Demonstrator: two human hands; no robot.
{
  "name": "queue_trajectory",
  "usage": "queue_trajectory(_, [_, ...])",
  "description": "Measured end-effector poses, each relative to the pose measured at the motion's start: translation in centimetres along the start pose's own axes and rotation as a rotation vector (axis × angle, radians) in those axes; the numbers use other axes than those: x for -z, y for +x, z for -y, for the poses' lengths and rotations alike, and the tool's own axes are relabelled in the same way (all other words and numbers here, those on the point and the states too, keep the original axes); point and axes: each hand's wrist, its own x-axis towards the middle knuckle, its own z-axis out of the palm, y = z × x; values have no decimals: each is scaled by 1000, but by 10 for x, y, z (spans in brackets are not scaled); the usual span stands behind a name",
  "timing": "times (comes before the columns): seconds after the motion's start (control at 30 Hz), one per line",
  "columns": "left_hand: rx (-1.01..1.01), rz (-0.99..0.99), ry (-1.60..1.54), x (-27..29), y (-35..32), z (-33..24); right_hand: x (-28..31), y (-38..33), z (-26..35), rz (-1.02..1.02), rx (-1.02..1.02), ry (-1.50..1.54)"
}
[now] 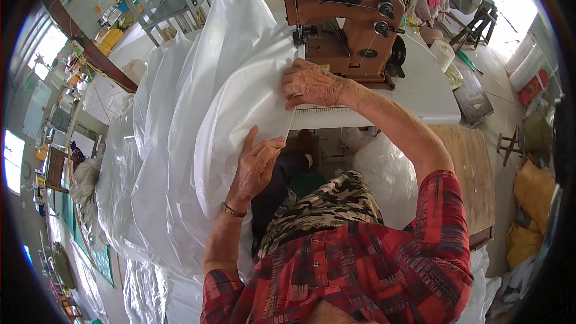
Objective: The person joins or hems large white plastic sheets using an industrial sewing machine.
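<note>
A large sheet of shiny white woven plastic (pixel 231 105) hangs in deep folds from the sewing machine's table at my left. Its edge runs up beneath the needle of a brown industrial sewing machine (pixel 342 0). My right hand (pixel 315 86), fingers curled, grips the sheet's edge just below the presser foot. Lower down, my left hand (pixel 257 167) holds the same edge between its fingers, one finger stretched up along the plastic. The undersides of both hands are hidden.
The pale machine table (pixel 414 99) ends just in front of me. Clear plastic (pixel 387 165) bunches under it, beside a wooden board (pixel 465 174). A thread cone (pixel 442 54) stands at the right. Grey metal racks (pixel 159 6) are at the far left.
</note>
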Motion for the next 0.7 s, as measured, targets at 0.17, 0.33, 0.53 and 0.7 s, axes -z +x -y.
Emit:
queue_trajectory(0.17, [36,-4,-51,-2,0,0,3,1,-11,-22,-2,-12])
queue_trajectory(0.33, [39,-3,-96,-10,2,-4,6,-1,-25,-93,30,-102])
queue_trajectory(0.53, [-45,3,-51,-35,10,-13,-25,-27,-17,-542,-186,-189])
queue_trajectory(0.7, [-82,0,10,-39,11,-7,-44,-39,-7,-554,-214,-192])
